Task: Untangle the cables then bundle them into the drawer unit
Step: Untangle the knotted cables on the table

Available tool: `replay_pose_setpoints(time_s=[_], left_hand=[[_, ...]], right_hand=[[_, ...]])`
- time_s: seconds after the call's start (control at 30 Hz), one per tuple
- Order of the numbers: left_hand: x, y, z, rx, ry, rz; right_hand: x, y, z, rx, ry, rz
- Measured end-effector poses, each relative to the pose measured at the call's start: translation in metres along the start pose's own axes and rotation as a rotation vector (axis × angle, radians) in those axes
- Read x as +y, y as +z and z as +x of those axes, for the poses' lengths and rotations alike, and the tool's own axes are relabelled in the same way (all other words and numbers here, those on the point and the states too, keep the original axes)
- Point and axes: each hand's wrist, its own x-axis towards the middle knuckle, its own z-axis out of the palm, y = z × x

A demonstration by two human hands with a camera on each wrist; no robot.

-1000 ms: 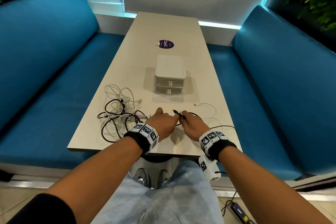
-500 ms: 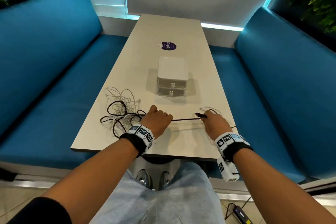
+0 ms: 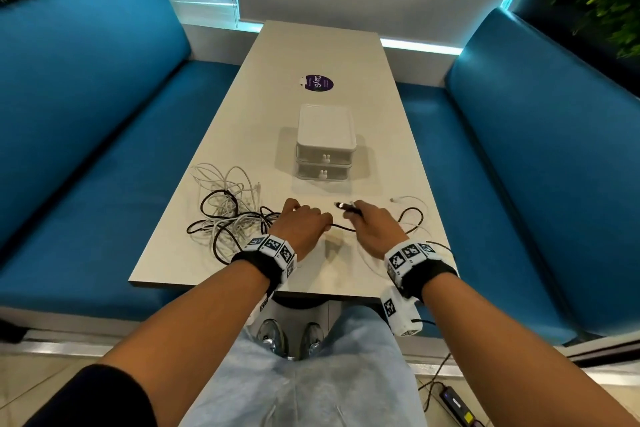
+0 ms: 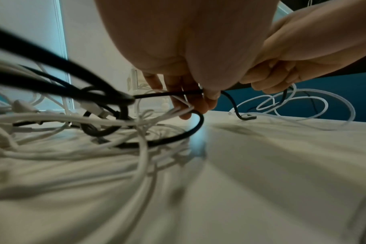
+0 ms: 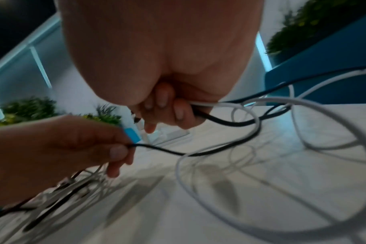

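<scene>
A tangle of black and white cables (image 3: 228, 215) lies on the table's near left. My left hand (image 3: 304, 222) pinches a black cable (image 3: 341, 228) where it leaves the tangle, thumb and finger closed on it (image 4: 207, 95). My right hand (image 3: 372, 225) grips the same black cable near its plug end (image 3: 343, 206), fingers curled round it together with a white cable (image 5: 201, 104). A slack black loop (image 3: 414, 215) trails to the right. The white two-drawer unit (image 3: 325, 146) stands behind the hands with both drawers closed.
Loose white cable loops (image 3: 410, 203) lie on the beige table (image 3: 311, 55) at the near right. A purple sticker (image 3: 316, 82) sits farther back. Blue benches (image 3: 86, 135) flank both long sides. A power adapter (image 3: 457, 406) lies on the floor.
My right hand, drawn out to the right with the cable taut half a second ago, has come back toward the left hand. The black cable now hangs slack in a loop to the right.
</scene>
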Motion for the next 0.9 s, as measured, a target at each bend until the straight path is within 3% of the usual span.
replay_pose_setpoints(time_s=[0.13, 0.3, 0.5, 0.63, 0.9], left_hand=[[-0.002, -0.007, -0.003, 0.008, -0.029, -0.055], [-0.013, -0.004, -0.010, -0.014, -0.050, -0.090], [-0.031, 0.001, -0.011, -0.049, -0.038, -0.144], [-0.019, 0.000, -0.005, -0.035, -0.044, -0.106], [-0.011, -0.002, -0.001, -0.050, -0.102, -0.080]], right_hand=[[-0.016, 0.018, 0.001, -0.109, -0.065, -0.031], [-0.004, 0.013, -0.002, -0.142, 0.005, -0.107], [0.039, -0.014, -0.008, -0.043, 0.231, -0.312], [0.040, -0.015, -0.008, 0.001, 0.317, -0.406], [0.010, -0.011, 0.000, 0.247, 0.272, -0.220]])
